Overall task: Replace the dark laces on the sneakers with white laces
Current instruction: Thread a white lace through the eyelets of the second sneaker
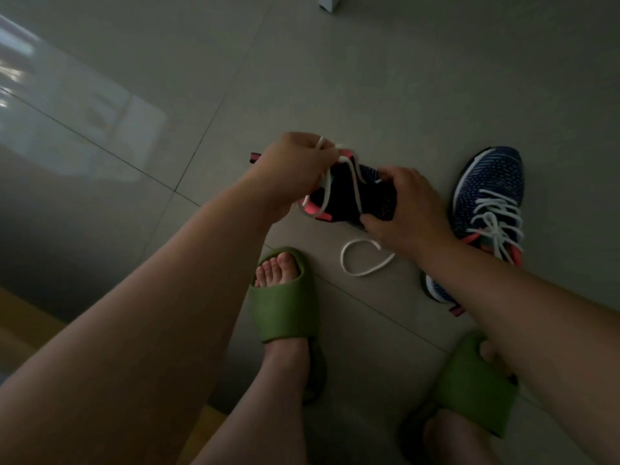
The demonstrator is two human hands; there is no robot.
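A dark sneaker with pink trim [349, 196] lies on the tiled floor between my hands. My left hand [295, 176] pinches a white lace [355, 172] and holds it up above the shoe's collar. My right hand [402, 209] grips the front part of this sneaker. The lace's loose end [365, 260] curls in a loop on the floor below my right hand. A second navy sneaker [489, 196] stands to the right, threaded with a white lace [496, 216]; my right forearm covers its heel.
My feet in green slides [285, 303] [476, 384] rest on the grey tiles close below the shoes. A white object's corner [328, 3] shows at the top edge. Wooden flooring [20, 323] begins at the lower left.
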